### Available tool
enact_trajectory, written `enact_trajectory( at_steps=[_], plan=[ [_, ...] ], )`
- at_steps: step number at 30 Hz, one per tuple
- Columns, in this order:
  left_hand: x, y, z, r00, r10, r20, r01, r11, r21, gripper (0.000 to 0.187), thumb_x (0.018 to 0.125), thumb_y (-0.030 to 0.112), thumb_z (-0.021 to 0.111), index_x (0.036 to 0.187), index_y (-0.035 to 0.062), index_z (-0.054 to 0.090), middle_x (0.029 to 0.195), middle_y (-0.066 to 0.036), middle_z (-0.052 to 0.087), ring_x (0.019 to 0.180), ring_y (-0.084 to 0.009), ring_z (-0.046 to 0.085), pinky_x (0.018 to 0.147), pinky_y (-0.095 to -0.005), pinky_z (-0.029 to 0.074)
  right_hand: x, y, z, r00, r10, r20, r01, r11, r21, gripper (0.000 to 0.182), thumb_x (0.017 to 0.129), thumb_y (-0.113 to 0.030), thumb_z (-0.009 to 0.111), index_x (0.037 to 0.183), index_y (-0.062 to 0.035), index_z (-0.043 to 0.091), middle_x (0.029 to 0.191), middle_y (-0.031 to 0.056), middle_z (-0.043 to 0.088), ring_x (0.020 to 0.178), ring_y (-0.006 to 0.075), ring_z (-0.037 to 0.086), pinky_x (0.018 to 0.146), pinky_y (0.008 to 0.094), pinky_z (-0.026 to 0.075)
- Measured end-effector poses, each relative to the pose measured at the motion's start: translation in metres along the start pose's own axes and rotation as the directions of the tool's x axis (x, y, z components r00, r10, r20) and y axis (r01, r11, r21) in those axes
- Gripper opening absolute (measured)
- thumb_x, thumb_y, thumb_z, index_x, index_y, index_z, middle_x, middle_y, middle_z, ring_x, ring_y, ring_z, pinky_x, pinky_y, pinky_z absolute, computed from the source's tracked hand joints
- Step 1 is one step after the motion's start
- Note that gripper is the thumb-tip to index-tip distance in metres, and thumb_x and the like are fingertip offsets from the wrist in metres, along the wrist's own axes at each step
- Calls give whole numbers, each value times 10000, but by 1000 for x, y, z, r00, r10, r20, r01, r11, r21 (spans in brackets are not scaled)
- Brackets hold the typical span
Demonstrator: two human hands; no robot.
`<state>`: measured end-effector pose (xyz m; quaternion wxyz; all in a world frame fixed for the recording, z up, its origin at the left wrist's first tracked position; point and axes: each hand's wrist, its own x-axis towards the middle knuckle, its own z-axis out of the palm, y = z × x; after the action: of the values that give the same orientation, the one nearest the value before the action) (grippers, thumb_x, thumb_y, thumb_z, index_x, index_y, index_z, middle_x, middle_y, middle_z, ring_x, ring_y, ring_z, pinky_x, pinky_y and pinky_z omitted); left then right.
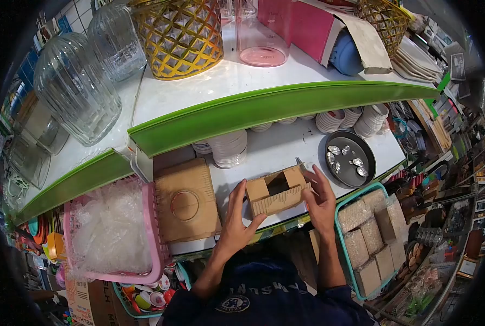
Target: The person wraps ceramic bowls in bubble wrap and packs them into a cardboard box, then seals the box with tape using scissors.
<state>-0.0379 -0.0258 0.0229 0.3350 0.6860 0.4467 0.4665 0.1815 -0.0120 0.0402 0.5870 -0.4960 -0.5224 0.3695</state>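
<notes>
A small brown cardboard box [278, 205] with its flaps partly open and a dark gap in the top sits between my hands, above the white lower shelf. My left hand [236, 221] grips its left end, thumb along the near side. At the right end, my right hand [321, 202] holds the box with its fingers bent at the corner. Just beyond the right hand is a dark round pan [350, 173] with several foil-wrapped pieces [337, 150] in it. A flat cardboard sheet [185, 224] with a thin ring [185, 205] on it lies to the left.
A pink basket [156, 239] of clear plastic wrap stands left. A teal basket [344, 252] of wrapped brown boxes [370, 234] is at right. Stacked white bowls [229, 148] sit under the green-edged upper shelf [286, 100], which bears glass jars [76, 89] and a gold-patterned basket [178, 38].
</notes>
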Motion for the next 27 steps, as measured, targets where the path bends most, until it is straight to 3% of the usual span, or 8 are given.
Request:
enact_trajectory(
  at_steps=[1,5,7,9,14,17,20,27],
  plan=[
    [-1,1,-1,1000,-12,5,12,1000,15,865,810,149,731,1475,-17,204,1439,-250,323,1331,-385,355,1095,-429,312,-2,-1,2,998,56,39,-55,998,-34,588,877,-92,658,1412,-56,417,1301,150,566,1220,232,532,986,374,449],
    [-12,5,-12,999,-38,-33,37,999,-9,830,813,131,713,1468,-20,227,1427,-244,336,1313,-384,373,1085,-429,325,-15,-3,7,998,36,56,-35,999,-26,651,845,-73,696,1425,-70,399,1265,137,589,1184,214,558,944,361,490],
    [-17,11,-20,1000,-2,-12,3,994,113,812,810,119,698,1467,-18,240,1417,-241,348,1299,-388,383,1083,-426,327,-22,-4,12,997,57,50,-55,998,-30,656,830,-74,715,1413,-60,414,1232,129,608,1164,207,572,923,363,507],
    [-19,11,-20,999,-32,-39,36,996,87,764,801,120,698,1438,-5,296,1406,-235,364,1298,-381,387,1079,-429,331,-28,-6,15,997,67,37,-64,994,-93,636,825,-66,722,1391,-38,435,1186,141,627,1126,214,596,925,368,515],
    [-19,8,-21,993,59,-105,-49,994,93,494,811,93,680,1254,9,478,1382,-232,416,1286,-370,427,1061,-438,357,-34,2,22,997,-70,-19,67,990,-125,634,790,-16,747,1354,8,460,1112,164,640,1083,229,619,916,361,534],
    [-19,9,-18,989,4,-149,1,999,32,400,815,66,622,1195,-5,522,1380,-195,449,1314,-328,403,1096,-430,308,-34,3,23,994,-103,-48,97,989,-114,636,774,-5,758,1342,12,472,1073,145,640,1081,229,618,906,361,542],
    [-18,8,-18,985,26,-172,-16,998,59,383,810,82,679,1165,5,556,1362,-224,473,1279,-383,457,1050,-440,376,-33,0,24,994,-97,-59,88,986,-144,625,773,-3,759,1333,12,483,1044,129,633,1068,223,617,904,357,542],
    [-18,6,-18,983,26,-181,-17,998,56,373,799,77,691,1146,10,572,1353,-213,487,1282,-379,457,1052,-441,378,-32,-4,25,995,-85,-53,76,985,-153,590,778,0,751,1313,9,502,1041,116,622,1037,202,614,897,351,546]
  ],
)
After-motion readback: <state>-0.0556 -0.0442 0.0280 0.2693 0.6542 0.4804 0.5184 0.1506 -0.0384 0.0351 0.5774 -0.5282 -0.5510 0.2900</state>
